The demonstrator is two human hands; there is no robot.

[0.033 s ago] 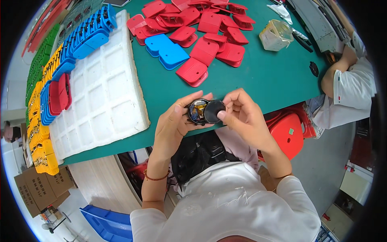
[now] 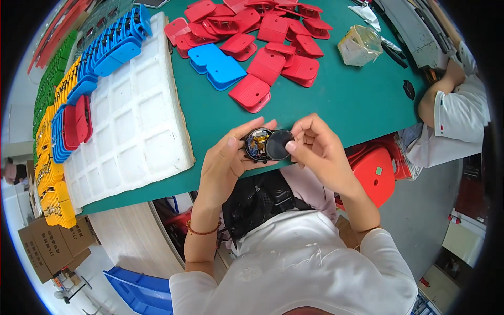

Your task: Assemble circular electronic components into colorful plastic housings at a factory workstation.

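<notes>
Over the near edge of the green table, my left hand (image 2: 221,160) is closed round a round black watch case (image 2: 256,143). The case lies open, with small electronic parts and a gold-coloured flex piece showing inside. My right hand (image 2: 319,152) pinches a flat, round black watch screen (image 2: 278,146) at its right edge between thumb and fingers. The screen overlaps the right side of the case and is shifted sideways off it. Whether a cable joins the two I cannot tell.
Red plastic clips (image 2: 257,93) and blue ones (image 2: 218,65) lie beyond my hands. A white foam tray (image 2: 152,142) is at the left, beside rows of yellow clips (image 2: 58,202). A tub (image 2: 359,46) stands back right, near another person's arm (image 2: 446,86). A red stool (image 2: 374,176) is below.
My right thumb has shifted very slightly up and right along the screen's edge. The case and my left hand stay in place.
</notes>
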